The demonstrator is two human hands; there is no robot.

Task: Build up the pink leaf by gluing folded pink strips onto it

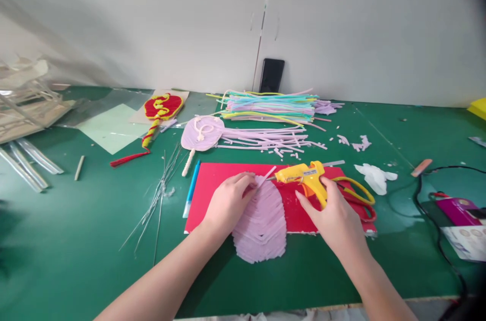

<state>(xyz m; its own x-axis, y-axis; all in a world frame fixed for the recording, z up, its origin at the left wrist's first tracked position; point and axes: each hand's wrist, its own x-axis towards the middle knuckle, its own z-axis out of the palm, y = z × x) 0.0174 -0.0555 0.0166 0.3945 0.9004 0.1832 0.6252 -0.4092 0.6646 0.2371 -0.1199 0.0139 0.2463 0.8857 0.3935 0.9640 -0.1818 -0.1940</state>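
My left hand point(232, 199) pinches a thin lilac pipe cleaner point(267, 176) at the top edge of a lilac oval panel point(260, 227). The panel is made of angled pipe cleaner rows and lies partly over a red board point(299, 214), its lower end past the board's front edge. My right hand point(336, 217) is closed around the handle of a yellow hot glue gun point(304, 175). The gun's nozzle points left, close to the strip in my left fingers. Scissors point(357, 192) with yellow and red handles lie behind my right hand.
A bundle of coloured pipe cleaners point(266, 107) lies at the back near a phone point(272, 75). Two small fans, one lilac point(203, 133) and one red point(163, 107), lie left. Loose wires point(161, 192) and a blue pen point(193, 184) flank the board; a black cable point(421, 209) runs right.
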